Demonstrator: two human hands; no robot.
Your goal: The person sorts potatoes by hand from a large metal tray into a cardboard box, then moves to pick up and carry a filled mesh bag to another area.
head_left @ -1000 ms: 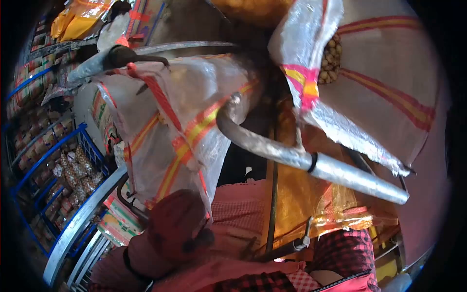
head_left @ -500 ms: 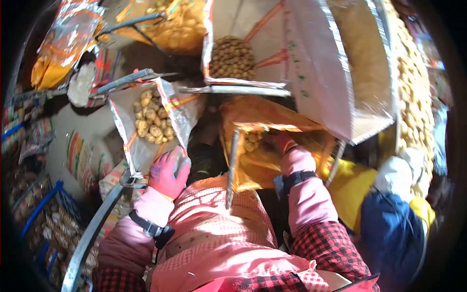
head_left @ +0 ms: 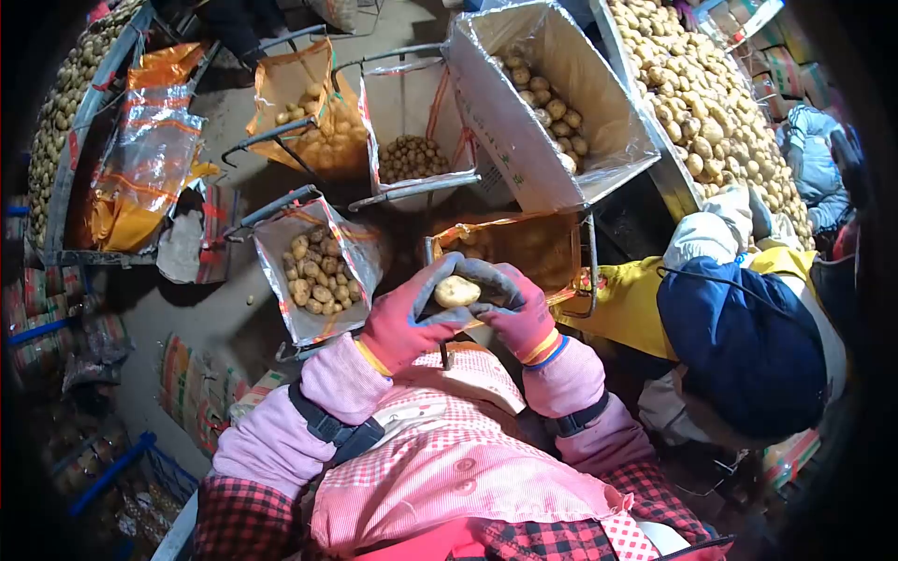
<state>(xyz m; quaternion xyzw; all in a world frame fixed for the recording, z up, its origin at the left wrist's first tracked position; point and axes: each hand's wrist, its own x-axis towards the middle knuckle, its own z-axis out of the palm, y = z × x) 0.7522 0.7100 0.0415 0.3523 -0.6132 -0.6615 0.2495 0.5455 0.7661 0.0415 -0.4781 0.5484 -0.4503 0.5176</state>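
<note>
Both of my hands, in pink gloves with dark grey fingers, meet in front of my apron. A single pale potato [head_left: 457,291] rests between them. My left hand [head_left: 412,313] curls its fingers around the potato's left side, and my right hand [head_left: 514,309] closes round from the right. Just behind them hangs an orange bag [head_left: 543,251] on a metal frame, with some potatoes inside. To the left of my hands, a white bag [head_left: 271,271] holds many potatoes.
A carton [head_left: 505,154] lined with plastic holds potatoes. Heaped potatoes [head_left: 702,103] lie at upper right. A person in a blue and yellow garment [head_left: 739,346] is close on my right. Metal frames hold a white-red bag [head_left: 374,122] and another orange bag [head_left: 267,93].
My left hand has left the white bag's edge and my right hand has come out of the orange bag. They are now together around a potato. The view has shifted.
</note>
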